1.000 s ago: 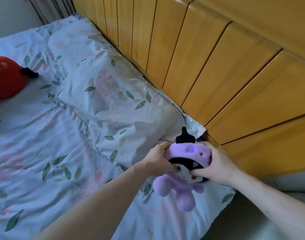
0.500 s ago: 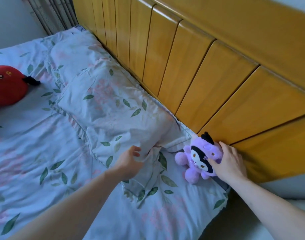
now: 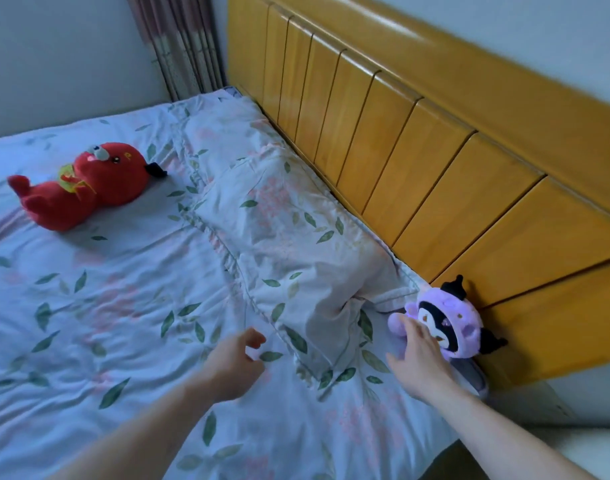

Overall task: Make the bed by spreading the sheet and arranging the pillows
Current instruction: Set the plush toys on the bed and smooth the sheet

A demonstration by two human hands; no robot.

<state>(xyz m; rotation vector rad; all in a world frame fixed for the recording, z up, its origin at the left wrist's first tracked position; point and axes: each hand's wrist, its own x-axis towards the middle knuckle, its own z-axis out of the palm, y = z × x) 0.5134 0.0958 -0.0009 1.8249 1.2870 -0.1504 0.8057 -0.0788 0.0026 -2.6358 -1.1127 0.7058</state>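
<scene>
A pale blue sheet (image 3: 89, 306) printed with green leaves covers the bed. Two pillows in the same print lie along the headboard: the near pillow (image 3: 289, 244) and the far pillow (image 3: 220, 133). A purple plush toy (image 3: 449, 317) leans against the headboard at the bed's near corner. My right hand (image 3: 418, 358) reaches toward it with straight fingers, the fingertips touching its front. My left hand (image 3: 234, 362) hovers over the sheet just left of the near pillow's corner, fingers loosely curled and holding nothing.
A red plush toy (image 3: 85, 185) lies on the sheet at the far left. The orange wooden headboard (image 3: 435, 150) runs along the right side. A curtain (image 3: 182, 43) hangs in the far corner beside grey walls. The bed's edge and floor show at the lower right.
My right hand let go of the purple plush, which now leans on the headboard. My left hand drew back off the pillow. The camera pulled back, bringing the red plush fully into view.
</scene>
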